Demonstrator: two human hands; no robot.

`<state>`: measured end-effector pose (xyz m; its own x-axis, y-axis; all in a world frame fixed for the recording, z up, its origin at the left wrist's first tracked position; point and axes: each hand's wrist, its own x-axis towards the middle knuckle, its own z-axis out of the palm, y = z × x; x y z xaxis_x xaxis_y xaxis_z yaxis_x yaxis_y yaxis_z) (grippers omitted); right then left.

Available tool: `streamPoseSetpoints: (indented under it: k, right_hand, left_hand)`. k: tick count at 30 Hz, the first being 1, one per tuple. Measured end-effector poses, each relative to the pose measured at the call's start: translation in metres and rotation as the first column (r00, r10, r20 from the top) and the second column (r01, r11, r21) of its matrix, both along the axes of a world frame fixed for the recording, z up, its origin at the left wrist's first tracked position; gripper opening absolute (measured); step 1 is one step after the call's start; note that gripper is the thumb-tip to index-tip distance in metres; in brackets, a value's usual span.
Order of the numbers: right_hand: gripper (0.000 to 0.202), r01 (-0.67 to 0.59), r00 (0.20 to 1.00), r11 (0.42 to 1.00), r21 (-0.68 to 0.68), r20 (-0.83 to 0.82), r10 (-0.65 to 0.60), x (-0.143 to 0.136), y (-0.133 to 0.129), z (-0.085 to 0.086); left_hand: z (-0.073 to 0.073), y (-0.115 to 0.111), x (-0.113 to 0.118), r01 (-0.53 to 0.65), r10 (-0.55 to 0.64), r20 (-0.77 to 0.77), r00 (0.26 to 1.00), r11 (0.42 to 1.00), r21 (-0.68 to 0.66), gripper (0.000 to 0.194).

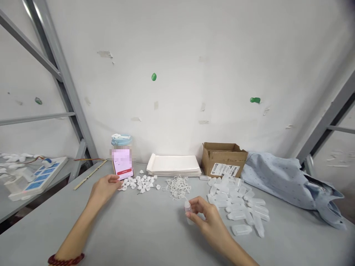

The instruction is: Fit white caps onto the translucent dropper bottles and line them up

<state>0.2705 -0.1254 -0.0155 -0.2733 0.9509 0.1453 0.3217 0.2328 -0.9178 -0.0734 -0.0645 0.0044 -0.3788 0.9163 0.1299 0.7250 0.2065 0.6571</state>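
My right hand (206,216) is closed around a small translucent plastic bottle (188,207), held upright just above or on the grey table; I cannot tell which. A thin pale piece (186,200) sticks up from the bottle's top. At the left, my left hand (104,190) has its fingertips drawn together at the near edge of a pile of small white caps (144,183). Whether a cap is between those fingers is hidden. Between the hands lies a heap of thin pale curled pieces (179,187). More translucent bottles (237,203) are strewn to the right of my right hand.
A phone (122,166) leans upright against a blue-lidded jar (121,140) behind the caps. Along the wall stand a stack of white sheets (173,165) and an open cardboard box (224,159). Blue cloth (283,183) lies right; a power strip (39,177) lies far left.
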Motion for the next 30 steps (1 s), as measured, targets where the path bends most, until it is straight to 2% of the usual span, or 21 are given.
streamPoseSetpoints:
  k: [2,4,6,8,9,10,12,16,22,26,30]
  right_hand:
    - [0.018,-0.017,0.994,0.997,-0.073,-0.107,0.009,-0.003,0.001,-0.001]
    - [0.020,-0.058,0.975,0.989,-0.133,-0.219,0.028,-0.005,0.002,-0.002]
    - [0.024,-0.097,0.950,0.978,-0.183,-0.311,0.036,-0.007,0.002,-0.003]
    - [0.031,-0.114,0.928,0.969,-0.219,-0.372,0.025,-0.008,0.003,-0.004]
    - [0.034,-0.115,0.919,0.966,-0.233,-0.393,0.015,-0.008,0.003,-0.005]
    - [0.037,-0.113,0.912,0.963,-0.244,-0.411,0.003,-0.009,0.003,-0.005]
    - [0.040,-0.108,0.901,0.959,-0.262,-0.435,-0.017,-0.009,0.003,-0.006]
    - [0.041,-0.108,0.888,0.949,-0.295,-0.459,-0.041,-0.010,0.003,-0.006]
    - [0.041,-0.089,0.899,0.949,-0.301,-0.435,-0.054,-0.008,0.001,-0.002]
    - [0.041,-0.087,0.909,0.953,-0.291,-0.414,-0.043,-0.008,0.001,-0.003]
    - [0.038,-0.103,0.919,0.957,-0.272,-0.395,-0.013,-0.009,0.002,-0.005]
  left_hand:
    - [0.003,-0.006,0.024,0.106,-0.108,0.075,0.991,0.994,0.035,0.030]
    - [0.003,-0.016,0.058,0.283,-0.289,0.124,0.949,0.957,0.066,0.031]
    - [0.000,-0.028,0.094,0.465,-0.472,0.155,0.868,0.882,0.079,0.026]
    - [-0.005,-0.042,0.125,0.599,-0.610,0.167,0.775,0.793,0.115,0.024]
    - [-0.008,-0.047,0.137,0.687,-0.704,0.140,0.696,0.710,0.155,0.030]
    - [-0.012,-0.053,0.145,0.736,-0.756,0.094,0.648,0.654,0.176,0.035]
    - [-0.018,-0.060,0.155,0.777,-0.793,0.015,0.610,0.601,0.186,0.045]
    - [-0.028,-0.064,0.158,0.788,-0.795,-0.066,0.603,0.581,0.203,0.057]
    - [-0.032,-0.066,0.159,0.800,-0.799,-0.154,0.581,0.526,0.289,0.052]
    - [-0.032,-0.066,0.159,0.796,-0.792,-0.173,0.585,0.520,0.309,0.052]
    - [-0.031,-0.067,0.157,0.788,-0.782,-0.168,0.600,0.543,0.291,0.051]
